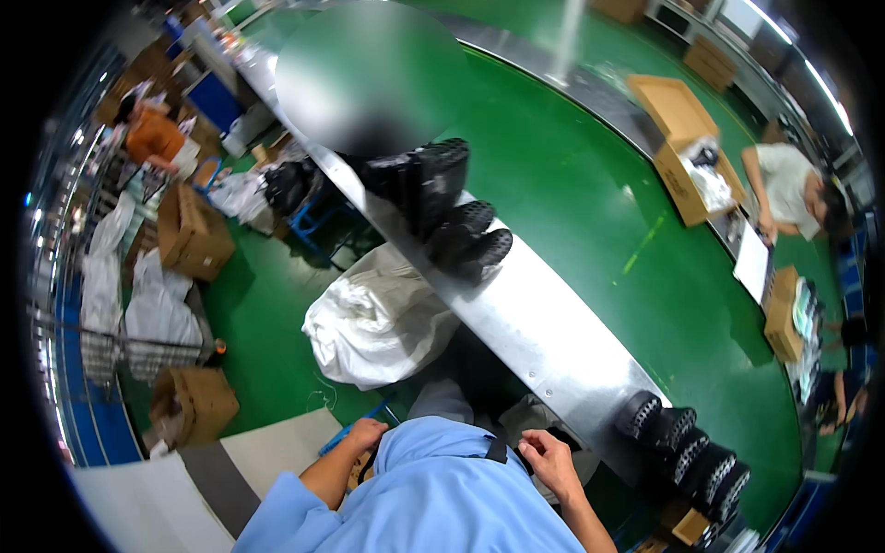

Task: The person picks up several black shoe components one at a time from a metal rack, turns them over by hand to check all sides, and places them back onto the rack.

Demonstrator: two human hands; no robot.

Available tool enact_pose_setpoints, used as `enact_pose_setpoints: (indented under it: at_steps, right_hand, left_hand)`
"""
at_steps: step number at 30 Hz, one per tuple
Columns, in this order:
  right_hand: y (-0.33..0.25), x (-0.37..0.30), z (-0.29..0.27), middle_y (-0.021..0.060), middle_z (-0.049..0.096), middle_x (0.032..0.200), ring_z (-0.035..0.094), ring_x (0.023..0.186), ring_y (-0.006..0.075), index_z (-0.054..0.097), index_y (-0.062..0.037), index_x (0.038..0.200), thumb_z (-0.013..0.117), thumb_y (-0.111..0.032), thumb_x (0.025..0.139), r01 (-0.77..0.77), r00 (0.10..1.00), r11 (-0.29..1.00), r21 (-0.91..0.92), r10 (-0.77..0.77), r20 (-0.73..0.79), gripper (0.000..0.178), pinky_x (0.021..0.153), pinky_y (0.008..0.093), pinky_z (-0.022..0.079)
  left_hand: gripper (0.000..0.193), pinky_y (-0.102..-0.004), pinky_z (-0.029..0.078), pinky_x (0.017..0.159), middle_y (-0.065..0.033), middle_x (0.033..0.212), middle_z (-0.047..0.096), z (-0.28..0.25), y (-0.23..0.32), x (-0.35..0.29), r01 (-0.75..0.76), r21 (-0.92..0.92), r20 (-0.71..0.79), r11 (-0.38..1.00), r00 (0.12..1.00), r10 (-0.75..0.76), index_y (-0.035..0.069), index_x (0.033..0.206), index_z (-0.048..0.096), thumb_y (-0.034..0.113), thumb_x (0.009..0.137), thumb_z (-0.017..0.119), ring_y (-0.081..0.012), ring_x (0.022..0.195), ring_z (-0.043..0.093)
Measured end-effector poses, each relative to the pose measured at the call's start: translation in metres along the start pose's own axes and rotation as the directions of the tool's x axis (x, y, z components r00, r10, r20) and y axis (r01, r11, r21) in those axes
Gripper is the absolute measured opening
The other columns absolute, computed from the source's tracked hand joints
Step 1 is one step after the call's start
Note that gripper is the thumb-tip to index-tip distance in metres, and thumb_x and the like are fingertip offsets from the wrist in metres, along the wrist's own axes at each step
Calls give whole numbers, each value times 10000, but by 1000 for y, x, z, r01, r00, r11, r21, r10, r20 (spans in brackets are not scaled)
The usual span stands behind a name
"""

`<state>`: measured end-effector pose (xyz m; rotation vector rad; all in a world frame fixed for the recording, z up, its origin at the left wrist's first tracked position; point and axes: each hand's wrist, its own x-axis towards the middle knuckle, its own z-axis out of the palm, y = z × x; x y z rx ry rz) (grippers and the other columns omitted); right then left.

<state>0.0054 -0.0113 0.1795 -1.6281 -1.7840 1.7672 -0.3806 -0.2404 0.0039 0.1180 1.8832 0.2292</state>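
Note:
My left hand is beside the left side of my light blue shirt, its fingers curled. What it may hold is hidden. On the other side, my right hand is held near my waist with bent fingers, close to a black strap on the shirt. I cannot make out whether anything is in it. Ahead, a long metal bench runs diagonally from far left to near right. Black boots with lugged soles lie at its far part. More black boots stand in a row at its near right end.
A large white sack sits below the bench. Cardboard boxes and white bags line the left. One person in orange is at far left; another in a pale shirt works at right beside an open carton.

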Motion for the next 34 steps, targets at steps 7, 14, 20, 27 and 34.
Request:
enact_pose_setpoints:
  at_steps: [7, 14, 20, 27, 34]
  right_hand:
    - [-44, 40, 25, 191, 754, 1063, 742, 968, 275, 687, 23, 1217, 708, -239, 948, 140, 977, 975, -173, -107, 187, 376, 876, 373, 576]
    - [-70, 70, 96, 216, 743, 1141, 736, 1031, 309, 675, 8, 1272, 708, -245, 964, 133, 944, 956, -260, -42, 328, 400, 907, 393, 575]
    - [-90, 89, 167, 220, 751, 1128, 744, 1045, 313, 670, 43, 1262, 713, -204, 952, 133, 949, 944, -303, -34, 314, 398, 906, 382, 585]
    - [-116, 128, 226, 222, 741, 1122, 744, 1007, 335, 687, 41, 1217, 726, -207, 926, 323, 875, 844, -429, -94, 474, 384, 880, 388, 591]
    - [-112, 237, 297, 248, 683, 1262, 649, 1231, 330, 668, 4, 1278, 710, -273, 932, 561, 702, 636, -529, -26, 712, 445, 1052, 426, 503]
  left_hand:
    - [265, -399, 550, 589, -104, 842, 697, 1, -80, -27, 89, -264, -53, 960, 993, -106, 10, 995, 743, 264, 980, 667, -210, 695, 656]
    - [243, -358, 543, 614, -68, 814, 722, -24, -61, -3, -120, -279, -122, 953, 989, 89, 23, 959, 773, 253, 925, 702, -175, 688, 661]
    - [319, -403, 571, 760, -153, 906, 769, -58, -94, 38, -254, -138, -211, 957, 952, 222, 32, 965, 796, 324, 873, 704, -273, 827, 741]
    - [289, -437, 567, 823, -165, 932, 767, -89, -110, 62, -90, -350, -223, 932, 975, 11, 48, 969, 784, 299, 882, 672, -322, 873, 735]
    - [346, -449, 539, 957, -179, 1111, 748, -93, -104, 66, -145, -152, -304, 978, 948, 93, 70, 1096, 766, 341, 898, 679, -352, 1059, 698]
